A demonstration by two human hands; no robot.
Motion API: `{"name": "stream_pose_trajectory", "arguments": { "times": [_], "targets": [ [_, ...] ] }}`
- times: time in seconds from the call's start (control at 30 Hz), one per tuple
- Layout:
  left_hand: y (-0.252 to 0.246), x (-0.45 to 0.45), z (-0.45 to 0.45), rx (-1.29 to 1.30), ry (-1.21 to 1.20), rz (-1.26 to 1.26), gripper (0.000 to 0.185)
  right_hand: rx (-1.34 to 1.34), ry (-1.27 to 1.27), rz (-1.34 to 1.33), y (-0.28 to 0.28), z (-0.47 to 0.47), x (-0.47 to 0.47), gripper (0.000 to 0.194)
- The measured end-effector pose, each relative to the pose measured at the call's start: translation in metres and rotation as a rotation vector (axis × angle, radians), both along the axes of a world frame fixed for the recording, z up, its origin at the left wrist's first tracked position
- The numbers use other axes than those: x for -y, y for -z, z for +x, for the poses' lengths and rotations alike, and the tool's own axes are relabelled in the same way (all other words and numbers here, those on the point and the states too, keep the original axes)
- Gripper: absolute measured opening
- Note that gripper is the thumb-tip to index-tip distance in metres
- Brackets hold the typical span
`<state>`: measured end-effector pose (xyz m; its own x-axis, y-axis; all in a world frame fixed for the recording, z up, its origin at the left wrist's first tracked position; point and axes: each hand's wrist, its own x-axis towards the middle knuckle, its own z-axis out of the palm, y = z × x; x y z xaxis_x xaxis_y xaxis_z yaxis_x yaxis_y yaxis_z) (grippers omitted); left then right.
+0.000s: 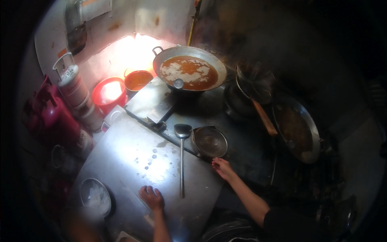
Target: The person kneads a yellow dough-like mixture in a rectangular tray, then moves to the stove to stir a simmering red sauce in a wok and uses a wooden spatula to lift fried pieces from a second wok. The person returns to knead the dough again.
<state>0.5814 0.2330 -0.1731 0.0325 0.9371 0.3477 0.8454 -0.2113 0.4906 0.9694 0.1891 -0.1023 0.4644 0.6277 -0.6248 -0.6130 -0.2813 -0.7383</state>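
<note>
My left hand (151,198) is over the steel tabletop (127,169), fingers slightly bent and holding nothing. My right hand (222,168) has its fingers curled at the near rim of a round strainer (210,142). Whether it grips a handle there is hidden. Between my hands, a long-handled metal wok spatula (182,160) lies with its blade pointing away from me. Beyond, a large wok (222,71) sits on the stove, holding orange-brown liquid with pale foam (189,72). A small round metal piece, perhaps a ladle bowl (178,83), shows at its near edge.
A metal bowl (82,189) of white stuff stands at left. Gas cylinders (72,81), a red bucket (96,93) and an orange-lit pail (139,81) line the left side. A wooden-handled wire skimmer (264,118) and another wok (316,136) are at right.
</note>
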Motion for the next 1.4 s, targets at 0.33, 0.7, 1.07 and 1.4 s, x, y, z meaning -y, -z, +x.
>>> {"name": "stream_pose_trajectory", "arguments": {
  "times": [0.33, 0.7, 1.07, 1.4],
  "targets": [
    [0.005, -0.003, 0.001, -0.003, -0.033, -0.042, 0.03, 0.105, -0.031, 0.298, -0.145, 0.003, -0.05, 0.021],
    [0.0, -0.005, 0.002, 0.016, -0.17, -0.049, 0.033, 1.71, 0.062, -0.169, -0.26, 0.183, -0.361, 0.029],
    [-0.033, -0.018, 0.014, -0.082, -0.073, -0.079, 0.048, 2.152, -0.401, -0.615, -0.261, 0.257, -0.503, 0.022],
    [-0.013, -0.019, 0.011, -0.101, 0.117, -0.164, 0.044, 1.453, -0.787, -0.597, -0.207, 0.255, -0.554, 0.019]
  ]
}}
